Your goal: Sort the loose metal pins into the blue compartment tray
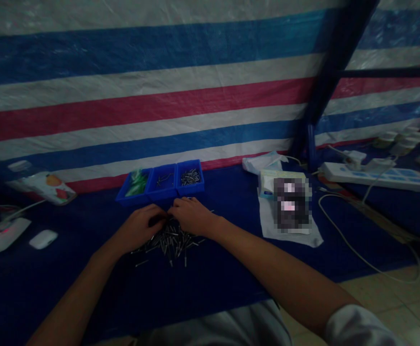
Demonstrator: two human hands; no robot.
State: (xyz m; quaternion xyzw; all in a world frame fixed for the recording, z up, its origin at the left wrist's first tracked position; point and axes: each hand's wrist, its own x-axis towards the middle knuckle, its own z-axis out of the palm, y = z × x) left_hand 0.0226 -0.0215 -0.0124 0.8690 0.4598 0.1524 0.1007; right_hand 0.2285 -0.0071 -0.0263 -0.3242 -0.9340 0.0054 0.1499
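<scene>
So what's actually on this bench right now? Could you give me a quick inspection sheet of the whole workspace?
Surface: table under a dark blue cover.
Job's things: loose pile of small metal pins; three joined blue bins behind it, holding green pieces, a few pins and more pins.
Clutter: white mouse, printed pack, white cloth with a blurred item on it.
Hands: left hand and right hand rest on the pile, fingers curled; what they pinch cannot be told.
Cables: white power strip; white cable looping off the table edge.
Surroundings: striped tarpaulin, blue metal frame, tiled floor.
</scene>
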